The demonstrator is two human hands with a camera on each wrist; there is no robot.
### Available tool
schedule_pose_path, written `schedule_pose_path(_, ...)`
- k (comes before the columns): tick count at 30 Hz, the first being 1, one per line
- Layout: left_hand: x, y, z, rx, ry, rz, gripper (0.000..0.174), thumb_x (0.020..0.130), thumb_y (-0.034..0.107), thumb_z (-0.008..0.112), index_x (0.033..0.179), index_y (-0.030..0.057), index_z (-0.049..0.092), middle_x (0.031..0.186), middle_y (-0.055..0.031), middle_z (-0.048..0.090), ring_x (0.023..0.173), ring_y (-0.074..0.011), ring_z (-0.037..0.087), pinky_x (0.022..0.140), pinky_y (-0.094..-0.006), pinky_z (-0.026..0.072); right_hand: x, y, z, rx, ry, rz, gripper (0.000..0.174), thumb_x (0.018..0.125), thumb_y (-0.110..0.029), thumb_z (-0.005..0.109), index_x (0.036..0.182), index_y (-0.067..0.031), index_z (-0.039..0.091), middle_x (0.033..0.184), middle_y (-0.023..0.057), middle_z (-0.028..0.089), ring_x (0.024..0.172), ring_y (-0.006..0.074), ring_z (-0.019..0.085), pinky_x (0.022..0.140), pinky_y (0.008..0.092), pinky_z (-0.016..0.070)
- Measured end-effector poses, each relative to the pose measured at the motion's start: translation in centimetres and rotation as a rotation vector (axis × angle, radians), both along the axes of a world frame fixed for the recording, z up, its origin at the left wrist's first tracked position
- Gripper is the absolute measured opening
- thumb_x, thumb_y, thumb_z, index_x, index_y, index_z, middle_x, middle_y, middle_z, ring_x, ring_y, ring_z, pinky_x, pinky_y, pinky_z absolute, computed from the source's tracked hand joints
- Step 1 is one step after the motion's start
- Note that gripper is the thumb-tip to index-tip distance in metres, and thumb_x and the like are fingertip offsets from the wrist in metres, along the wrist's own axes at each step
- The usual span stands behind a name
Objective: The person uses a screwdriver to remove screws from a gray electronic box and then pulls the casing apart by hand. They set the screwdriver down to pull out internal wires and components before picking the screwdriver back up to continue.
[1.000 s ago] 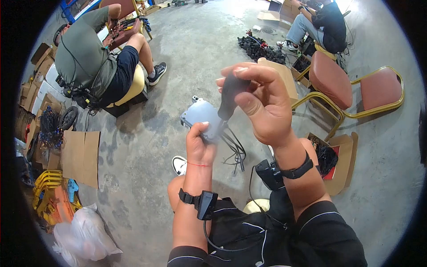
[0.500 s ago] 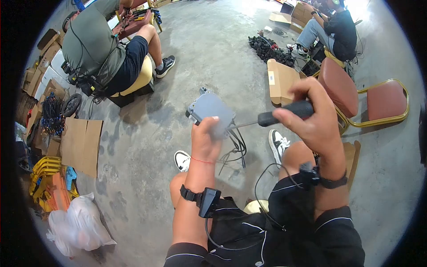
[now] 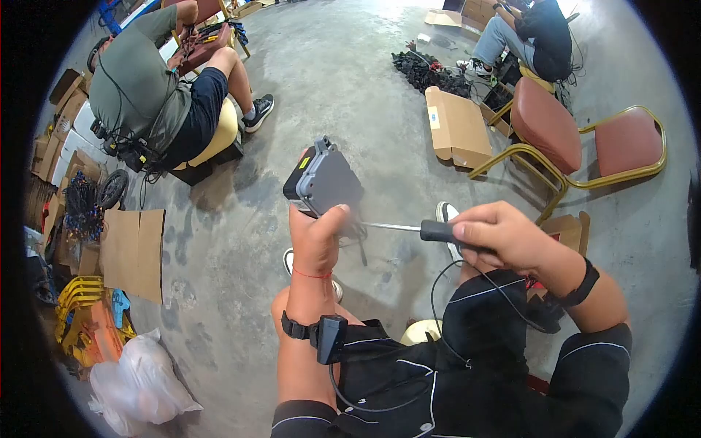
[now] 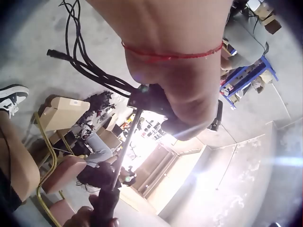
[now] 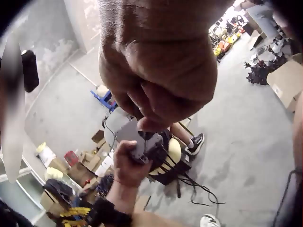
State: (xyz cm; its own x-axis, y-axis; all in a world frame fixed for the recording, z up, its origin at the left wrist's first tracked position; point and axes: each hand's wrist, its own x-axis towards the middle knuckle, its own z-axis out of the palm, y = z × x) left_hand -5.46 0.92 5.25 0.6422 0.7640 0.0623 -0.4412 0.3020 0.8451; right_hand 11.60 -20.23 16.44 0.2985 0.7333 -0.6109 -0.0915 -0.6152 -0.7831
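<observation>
My left hand (image 3: 315, 237) grips a grey metal-cased box (image 3: 334, 180), thumb over its near edge, with a black side and a yellow label turned to the left. Several black cables (image 4: 90, 70) trail from the box in the left wrist view. A screwdriver (image 3: 436, 231) with a thick black handle is in my right hand (image 3: 504, 237), fingers curled round the handle's end. Its steel shaft runs left, level, to the near right side of the box. In the right wrist view my hand covers most of the handle, and the left hand (image 5: 127, 165) holds the box beyond it.
Two seated people work farther off, one left (image 3: 135, 106), one right (image 3: 540, 44). Red-cushioned chairs (image 3: 548, 135) and an opened cardboard box (image 3: 458, 128) stand to the right. Flat cardboard (image 3: 133, 255), orange and yellow parts (image 3: 91, 321) and a white plastic bag (image 3: 146, 379) lie left.
The right hand has swung from above the box down to the right, bringing the screwdriver from upright to level. The box has tilted, showing its black side and yellow label.
</observation>
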Motion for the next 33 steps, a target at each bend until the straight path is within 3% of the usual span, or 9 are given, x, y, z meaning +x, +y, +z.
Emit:
schedule_pose_path(4,-0.6,0.3,-0.4,0.008,-0.018,-0.059,0.086,0.071,0.000,0.062,0.152,0.0019,0.033,0.118,-0.0035,0.057,0.102,-0.0146,0.056,0.093,-0.0306,0.0452,-1.0,-1.3,-1.8,0.146,-0.674,0.271,0.038,0.088,-0.037,0.068,0.114,-0.0104,0.072,0.077,0.0055,0.070,0.064,0.0172,0.067,0.067,0.0319,0.0534)
schedule_pose_path(11,-0.8,-0.3,-0.6,-0.056,0.031,-0.126,0.079,0.071,0.001,0.063,0.147,0.0017,0.040,0.112,-0.0027,0.058,0.100,-0.0157,0.057,0.091,-0.0309,0.0460,-1.7,-1.9,-0.6,0.409,-1.351,0.674,0.034,0.082,-0.019,0.072,0.114,-0.0065,0.071,0.075,0.0010,0.062,0.062,0.0196,0.062,0.055,0.0325,0.0488)
schedule_pose_path(14,-0.5,0.1,-1.5,-0.125,0.052,-0.129,0.066,0.072,0.001,0.062,0.137,0.0011,0.049,0.108,-0.0032,0.060,0.097,-0.0159,0.058,0.088,-0.0314,0.0472,-1.9,-1.8,0.2,0.584,-1.843,0.919,0.035,0.081,-0.015,0.066,0.115,-0.0124,0.069,0.085,-0.0015,0.061,0.065,0.0114,0.055,0.053,0.0285,0.0421)
schedule_pose_path(19,0.3,0.3,-3.1,-0.226,0.043,-0.143,0.053,0.075,0.001,0.061,0.128,0.0005,0.056,0.109,-0.0053,0.062,0.098,-0.0185,0.061,0.085,-0.0330,0.0498,-0.9,0.1,2.1,0.685,-1.841,0.847,0.040,0.079,-0.022,0.071,0.118,-0.0169,0.067,0.109,0.0006,0.061,0.081,0.0178,0.053,0.071,0.0333,0.0449)
schedule_pose_path(22,0.5,0.6,-3.7,-0.314,-0.042,-0.101,0.053,0.077,0.003,0.060,0.129,-0.0016,0.054,0.116,-0.0121,0.063,0.108,-0.0269,0.063,0.097,-0.0416,0.0519,-1.4,1.2,2.4,0.771,-1.557,0.576,0.046,0.076,-0.030,0.077,0.115,-0.0111,0.061,0.117,0.0072,0.053,0.093,0.0264,0.052,0.085,0.0369,0.0450)
schedule_pose_path(27,0.7,0.5,-3.3,-0.509,-0.252,-0.135,0.060,0.078,0.000,0.057,0.137,-0.0023,0.048,0.128,-0.0169,0.060,0.121,-0.0333,0.059,0.108,-0.0464,0.0470,-1.3,4.3,-0.1,1.052,-1.426,0.078,0.055,0.077,-0.020,0.084,0.120,-0.0045,0.054,0.113,0.0153,0.051,0.096,0.0298,0.053,0.084,0.0368,0.0472)
schedule_pose_path(29,0.8,0.2,-3.0,-0.506,-0.268,-0.114,0.056,0.079,-0.001,0.056,0.134,-0.0025,0.050,0.126,-0.0155,0.061,0.119,-0.0318,0.060,0.108,-0.0460,0.0471,-2.0,5.5,-0.8,1.195,-1.215,-0.116,0.066,0.078,-0.027,0.086,0.128,-0.0048,0.048,0.120,0.0113,0.049,0.096,0.0195,0.053,0.084,0.0320,0.0475)
schedule_pose_path(30,0.8,0.1,-2.9,-0.511,-0.282,-0.092,0.052,0.079,-0.002,0.055,0.131,-0.0028,0.053,0.124,-0.0142,0.062,0.117,-0.0303,0.061,0.107,-0.0456,0.0472,-2.5,6.4,-1.2,1.286,-1.094,-0.161,0.063,0.077,-0.014,0.087,0.128,-0.0036,0.050,0.122,0.0111,0.050,0.100,0.0171,0.055,0.087,0.0307,0.0490)
schedule_pose_path(33,0.9,0.1,-3.3,-0.548,-0.261,-0.044,0.053,0.079,-0.001,0.055,0.132,-0.0033,0.052,0.125,-0.0142,0.062,0.118,-0.0305,0.060,0.109,-0.0448,0.0456,-3.4,8.2,-1.3,1.379,-0.874,-0.236,0.053,0.072,-0.006,0.086,0.118,-0.0021,0.059,0.117,0.0149,0.060,0.101,0.0258,0.061,0.087,0.0313,0.0506)
